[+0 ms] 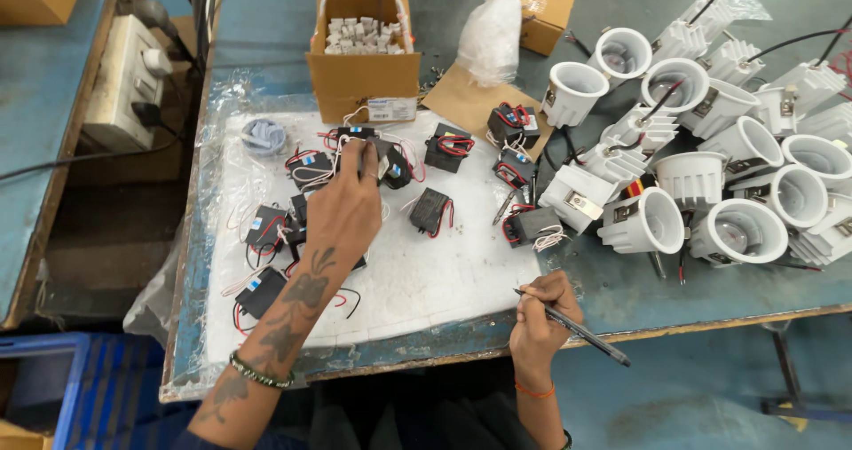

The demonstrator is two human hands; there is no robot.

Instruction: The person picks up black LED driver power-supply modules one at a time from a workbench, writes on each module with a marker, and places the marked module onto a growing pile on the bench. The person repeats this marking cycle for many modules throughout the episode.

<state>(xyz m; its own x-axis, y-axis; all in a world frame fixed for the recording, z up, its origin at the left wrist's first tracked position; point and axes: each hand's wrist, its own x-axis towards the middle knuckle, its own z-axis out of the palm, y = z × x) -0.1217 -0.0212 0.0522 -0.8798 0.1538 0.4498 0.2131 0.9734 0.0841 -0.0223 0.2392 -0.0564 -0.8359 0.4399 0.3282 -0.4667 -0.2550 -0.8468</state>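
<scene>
My left hand (pixel 344 209) reaches forward over the white foam work sheet (pixel 444 281), fingers pinched together on one small black box-shaped driver module with red and white leads (pixel 383 161). That module sits near the far edge of the sheet, just in front of the open brown cardboard carton of small white parts (pixel 364 59). A green bead bracelet (pixel 259 373) is on my left wrist.

My right hand (pixel 541 312) rests at the near right corner of the sheet, closed around a slim black pen (pixel 572 327), whose tip points toward the sheet while its back end passes beyond the table edge. An orange thread band (pixel 534 390) circles that wrist. The two hands are well apart.

More black driver modules (pixel 430 210) lie scattered across the sheet, several under and left of my left forearm, others toward its far right edge. A roll of grey tape (pixel 264 136) lies at the far left corner of the sheet. To the right of the sheet, on the blue table top (pixel 639 290), stands a crowded group of white round downlight housings with finned backs (pixel 737 232). A clear plastic bag (pixel 490 33) stands beyond the sheet, right of the carton.
</scene>
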